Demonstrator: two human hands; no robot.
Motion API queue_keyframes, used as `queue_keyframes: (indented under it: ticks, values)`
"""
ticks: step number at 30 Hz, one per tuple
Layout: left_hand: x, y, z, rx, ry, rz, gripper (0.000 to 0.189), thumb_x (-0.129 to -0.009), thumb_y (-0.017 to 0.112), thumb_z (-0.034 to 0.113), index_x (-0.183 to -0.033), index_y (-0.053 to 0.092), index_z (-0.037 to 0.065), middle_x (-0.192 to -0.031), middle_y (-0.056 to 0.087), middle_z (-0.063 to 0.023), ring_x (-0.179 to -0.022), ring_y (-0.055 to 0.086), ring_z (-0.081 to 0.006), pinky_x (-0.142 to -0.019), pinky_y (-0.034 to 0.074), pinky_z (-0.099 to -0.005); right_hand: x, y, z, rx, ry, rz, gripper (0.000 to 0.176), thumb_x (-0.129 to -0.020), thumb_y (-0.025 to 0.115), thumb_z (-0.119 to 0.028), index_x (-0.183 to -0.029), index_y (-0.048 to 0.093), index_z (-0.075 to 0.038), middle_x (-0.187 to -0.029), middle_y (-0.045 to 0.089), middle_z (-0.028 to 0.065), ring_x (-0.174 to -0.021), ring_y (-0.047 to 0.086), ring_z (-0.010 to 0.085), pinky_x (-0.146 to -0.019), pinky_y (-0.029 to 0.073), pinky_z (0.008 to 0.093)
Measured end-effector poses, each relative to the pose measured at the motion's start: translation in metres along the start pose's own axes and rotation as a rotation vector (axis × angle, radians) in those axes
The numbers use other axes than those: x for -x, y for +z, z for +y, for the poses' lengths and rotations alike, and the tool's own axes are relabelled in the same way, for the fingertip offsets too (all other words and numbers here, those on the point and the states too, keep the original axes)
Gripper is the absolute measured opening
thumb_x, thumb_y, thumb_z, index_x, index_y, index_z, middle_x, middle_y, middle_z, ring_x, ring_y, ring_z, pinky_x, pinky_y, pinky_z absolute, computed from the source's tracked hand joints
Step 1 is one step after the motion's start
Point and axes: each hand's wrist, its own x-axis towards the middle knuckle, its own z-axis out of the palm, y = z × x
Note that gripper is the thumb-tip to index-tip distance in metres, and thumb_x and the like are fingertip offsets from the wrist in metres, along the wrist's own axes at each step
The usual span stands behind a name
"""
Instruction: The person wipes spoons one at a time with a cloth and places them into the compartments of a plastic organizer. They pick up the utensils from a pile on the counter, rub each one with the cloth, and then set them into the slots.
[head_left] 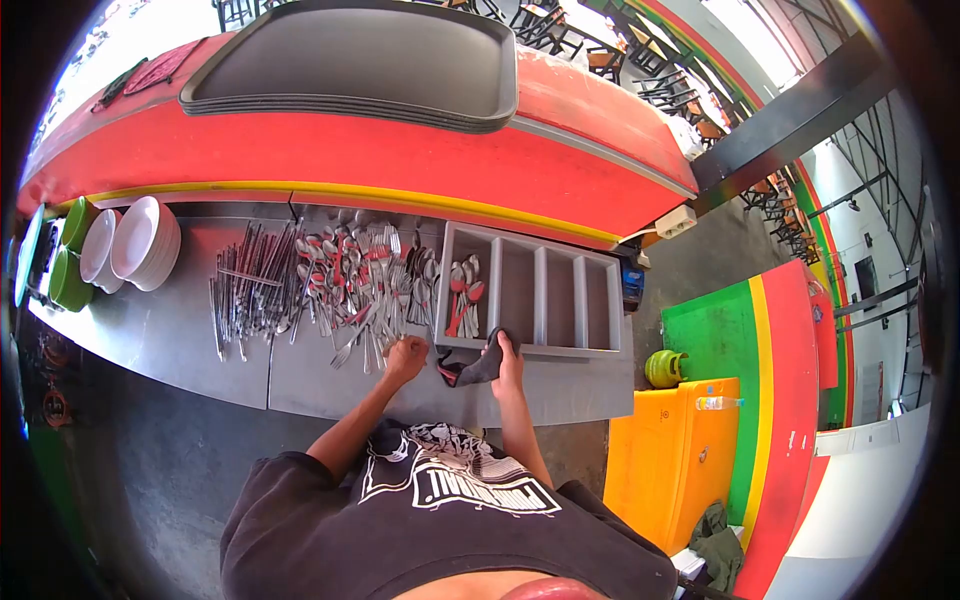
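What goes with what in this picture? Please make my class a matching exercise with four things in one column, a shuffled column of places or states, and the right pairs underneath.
Things
1. Dark grey fabric cloth
2. Grey rectangular cutlery tray with compartments
3. Stacked black rectangular serving trays
4. Stacked round white dishes

Places or states
A. On top of the raised red counter
B. In the person's right hand
C. Beside the round green dishes
D. Has metal spoons in its leftmost compartment

Right pairs
1-B
2-D
3-A
4-C
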Motion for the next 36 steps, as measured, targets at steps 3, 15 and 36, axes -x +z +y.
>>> queue_keyframes:
  ticks: [3, 15, 36]
  values:
    - [-0.011, 0.012, -0.012, 0.004, 0.004, -0.054, 0.027, -0.086, 0.060, 0.025, -0.092, 0.067, 0.000, -0.071, 0.070, -0.0138, -0.064, 0.070, -0.0250, -0.064, 0.054, -0.0375, 0.002, 0.000, 0.000, -0.004, -0.012, -0.003, 0.029, -0.085, 0.074, -0.027, -0.098, 0.060, -0.006, -0.082, 0.060, 0.0051, -0.071, 0.062, 0.0183, -0.066, 0.054, 0.0330]
    - [-0.038, 0.042, -0.027, -0.262, -0.009, 0.067, 0.018, -0.076, 0.067, 0.017, -0.086, 0.066, 0.002, -0.084, 0.068, -0.0233, -0.084, 0.067, -0.0399, -0.076, 0.052, -0.0485, -0.001, -0.002, 0.001, 0.000, -0.004, -0.010, 0.031, -0.083, 0.076, -0.029, -0.098, 0.061, -0.005, -0.083, 0.061, 0.0063, -0.072, 0.063, 0.0198, -0.068, 0.055, 0.0339]
    - [-0.032, 0.023, -0.019, -0.156, -0.065, 0.034, 0.027, -0.087, 0.059, 0.028, -0.087, 0.057, 0.001, -0.068, 0.066, -0.0190, -0.069, 0.067, -0.0389, -0.074, 0.052, -0.0476, -0.005, -0.003, 0.004, 0.003, -0.029, -0.018, 0.029, -0.085, 0.074, -0.028, -0.096, 0.061, -0.005, -0.081, 0.062, 0.0058, -0.069, 0.062, 0.0192, -0.066, 0.053, 0.0327]
